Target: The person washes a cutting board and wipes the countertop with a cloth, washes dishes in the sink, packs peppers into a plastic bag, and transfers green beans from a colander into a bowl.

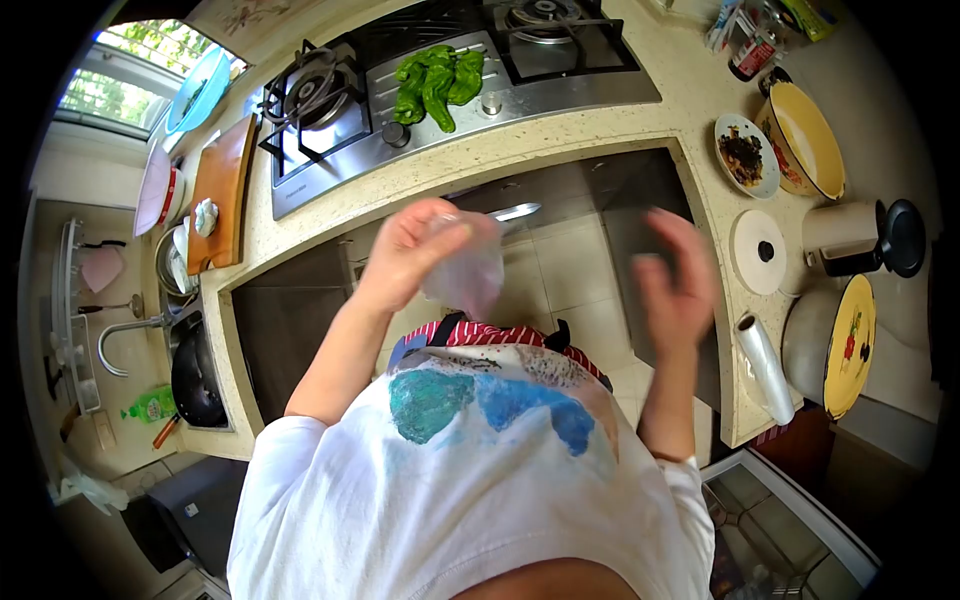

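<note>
My left hand point(412, 250) is raised before my body, its thumb and fingers closed on a thin, see-through plastic bag point(468, 268) that hangs below them. A shiny metal strip point(517, 211) shows just beyond the bag; whether it is a blade or a cabinet handle I cannot make out. To the right, my right hand point(678, 280) is in the air, somewhat blurred, with thumb and fingers apart and nothing in them. Past both hands, several green peppers point(438, 82) lie piled on the steel middle of the gas stove point(375, 165).
At left are a wooden cutting board point(222, 180) with a whitish lump point(206, 217), a sink tap point(125, 328) and a black wok point(197, 375). Along the right counter stand a plate of dark food point(745, 157), a yellow pot point(805, 140), a white lid point(758, 252) and a clear plastic roll point(763, 368).
</note>
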`<state>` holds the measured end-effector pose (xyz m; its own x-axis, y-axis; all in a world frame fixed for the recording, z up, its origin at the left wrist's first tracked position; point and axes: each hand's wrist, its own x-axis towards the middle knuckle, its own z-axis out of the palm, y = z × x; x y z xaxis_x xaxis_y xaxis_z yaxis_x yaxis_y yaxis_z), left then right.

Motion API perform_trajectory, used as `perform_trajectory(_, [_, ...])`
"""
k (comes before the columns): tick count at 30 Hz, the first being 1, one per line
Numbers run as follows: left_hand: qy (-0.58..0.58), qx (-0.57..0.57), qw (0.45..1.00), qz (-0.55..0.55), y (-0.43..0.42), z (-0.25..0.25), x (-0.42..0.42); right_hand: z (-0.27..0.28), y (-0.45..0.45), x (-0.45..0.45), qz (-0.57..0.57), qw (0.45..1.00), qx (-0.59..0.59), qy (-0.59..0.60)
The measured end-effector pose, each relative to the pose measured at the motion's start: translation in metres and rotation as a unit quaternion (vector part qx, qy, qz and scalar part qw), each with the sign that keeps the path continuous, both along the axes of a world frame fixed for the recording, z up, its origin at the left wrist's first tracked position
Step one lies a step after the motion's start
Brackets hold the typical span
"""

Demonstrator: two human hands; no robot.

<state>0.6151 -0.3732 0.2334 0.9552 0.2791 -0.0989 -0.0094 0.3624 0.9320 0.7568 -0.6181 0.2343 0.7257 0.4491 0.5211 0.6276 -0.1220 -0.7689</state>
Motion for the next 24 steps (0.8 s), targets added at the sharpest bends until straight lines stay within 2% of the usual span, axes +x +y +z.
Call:
perform_trajectory(1, [0.016,0.062,0.997,-0.033,-0.004,-0.001,0.000,0.015,0.026,-0.009,0.063,0.996,-0.057,-0.014])
perform_trajectory(2, [0.040,0.122,0.991,-0.031,-0.009,0.003,0.000,0.013,0.050,-0.019,0.106,0.992,-0.065,0.001])
perform_trajectory(3, [0.039,0.124,0.991,-0.024,-0.010,0.008,-0.001,0.007,0.066,-0.025,0.148,0.986,-0.072,0.016])
perform_trajectory(4, [0.058,0.197,0.978,-0.024,-0.009,0.015,-0.003,0.003,0.074,-0.023,0.157,0.985,-0.071,0.013])
perform_trajectory(5, [0.078,0.266,0.961,-0.024,-0.007,0.021,-0.006,0.000,0.080,-0.022,0.224,0.964,-0.124,0.078])
perform_trajectory(6, [0.132,0.274,0.953,-0.004,-0.004,0.028,-0.008,-0.003,0.086,-0.020,0.287,0.930,-0.179,0.142])
perform_trajectory(7, [0.134,0.270,0.953,0.005,0.003,0.024,-0.013,-0.006,0.090,-0.020,0.295,0.927,-0.182,0.140])
perform_trajectory(9, [0.125,0.338,0.931,0.060,0.026,0.007,-0.024,-0.010,0.098,-0.019,0.328,0.905,-0.153,0.225])
perform_trajectory(10, [0.120,0.321,0.936,0.086,0.038,0.001,-0.030,-0.014,0.102,-0.019,0.334,0.902,-0.156,0.225])
perform_trajectory(12, [0.143,0.333,0.924,0.119,0.059,-0.001,-0.040,-0.020,0.114,-0.017,0.342,0.856,-0.125,0.368])
perform_trajectory(15, [0.158,0.335,0.912,0.174,0.079,-0.003,-0.054,-0.025,0.137,-0.023,0.346,0.853,-0.115,0.373])
perform_trajectory(17, [0.073,0.453,0.848,0.265,0.095,-0.007,-0.063,-0.029,0.153,-0.029,0.320,0.858,-0.097,0.389])
perform_trajectory(19, [0.079,0.430,0.849,0.297,0.107,-0.002,-0.076,-0.033,0.169,-0.031,0.293,0.865,-0.075,0.401])
perform_trajectory(22, [0.129,0.469,0.788,0.378,0.115,0.010,-0.095,-0.034,0.190,-0.035,0.292,0.870,-0.030,0.397])
perform_trajectory(23, [0.129,0.464,0.787,0.385,0.112,0.008,-0.098,-0.033,0.199,-0.041,0.279,0.866,-0.028,0.414])
perform_trajectory(24, [0.099,0.430,0.816,0.372,0.109,0.006,-0.100,-0.031,0.208,-0.046,0.267,0.862,-0.026,0.430])
